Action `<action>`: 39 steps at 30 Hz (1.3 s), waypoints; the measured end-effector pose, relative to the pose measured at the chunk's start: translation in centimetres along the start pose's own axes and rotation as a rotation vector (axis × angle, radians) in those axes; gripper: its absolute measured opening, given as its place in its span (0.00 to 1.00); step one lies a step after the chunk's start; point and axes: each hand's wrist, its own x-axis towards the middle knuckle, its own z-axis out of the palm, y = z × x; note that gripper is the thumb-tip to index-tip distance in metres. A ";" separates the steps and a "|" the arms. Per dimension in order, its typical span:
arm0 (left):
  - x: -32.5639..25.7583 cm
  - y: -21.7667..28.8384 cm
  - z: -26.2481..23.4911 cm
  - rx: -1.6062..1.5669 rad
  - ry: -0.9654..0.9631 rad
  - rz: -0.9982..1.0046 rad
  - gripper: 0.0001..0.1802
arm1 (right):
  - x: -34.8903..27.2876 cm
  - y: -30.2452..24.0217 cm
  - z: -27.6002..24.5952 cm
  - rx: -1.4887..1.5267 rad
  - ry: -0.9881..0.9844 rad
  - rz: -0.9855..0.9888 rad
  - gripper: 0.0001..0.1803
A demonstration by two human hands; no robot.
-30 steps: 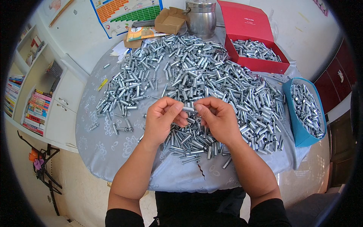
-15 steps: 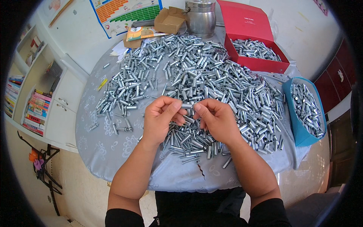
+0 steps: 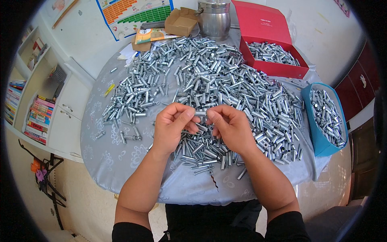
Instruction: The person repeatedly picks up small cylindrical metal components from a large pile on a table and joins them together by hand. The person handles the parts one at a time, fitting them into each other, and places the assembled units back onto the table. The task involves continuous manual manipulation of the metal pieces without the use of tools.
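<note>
Between my two hands, a short silver metal sleeve (image 3: 200,114) lies level above the pile. My left hand (image 3: 175,123) pinches its left end between thumb and fingers. The other end is gripped by the thumb and forefinger of my right hand (image 3: 229,125). Whether a bolt sits inside the sleeve is too small to tell. Beneath and around both hands spreads a large heap of loose metal sleeves and bolts (image 3: 217,76). Several separate pieces lie left of the heap, including a bolt with a sleeve (image 3: 137,132).
A grey patterned cloth (image 3: 105,149) covers the round table. At the back right stands an open red box (image 3: 278,71) filled with metal pieces; a blue bin (image 3: 322,150) of them sits at the right edge. A steel pot (image 3: 213,22), a cardboard box (image 3: 180,22) and a yellow object (image 3: 109,90) are also there.
Both hands keep their hold on the sleeve in nearly the same place. Only a very slight shift of the left fingertips toward the right hand shows.
</note>
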 end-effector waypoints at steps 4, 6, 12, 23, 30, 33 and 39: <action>0.1 0.2 0.0 -0.002 -0.002 0.000 0.08 | -0.2 -0.3 0.6 0.019 0.086 -0.134 0.11; 0.0 0.1 0.0 0.009 0.000 -0.001 0.08 | -0.1 -0.5 0.1 0.029 0.018 0.004 0.11; 0.1 0.1 0.1 -0.006 0.009 0.008 0.08 | -0.3 -0.6 0.7 0.055 0.105 -0.123 0.10; 0.2 0.0 -0.2 -0.007 0.047 0.012 0.08 | 0.0 0.1 0.2 -0.072 0.161 -0.257 0.17; 0.1 -0.4 -0.3 0.047 -0.020 0.039 0.09 | -0.3 0.3 0.2 -0.274 0.061 -0.275 0.16; 0.2 -0.4 -0.2 0.037 0.028 0.052 0.09 | -0.1 0.5 0.2 -0.200 0.122 -0.206 0.12; 0.4 -0.4 -0.5 -0.023 0.078 0.053 0.09 | -0.2 -0.4 0.5 -0.205 0.300 -0.342 0.09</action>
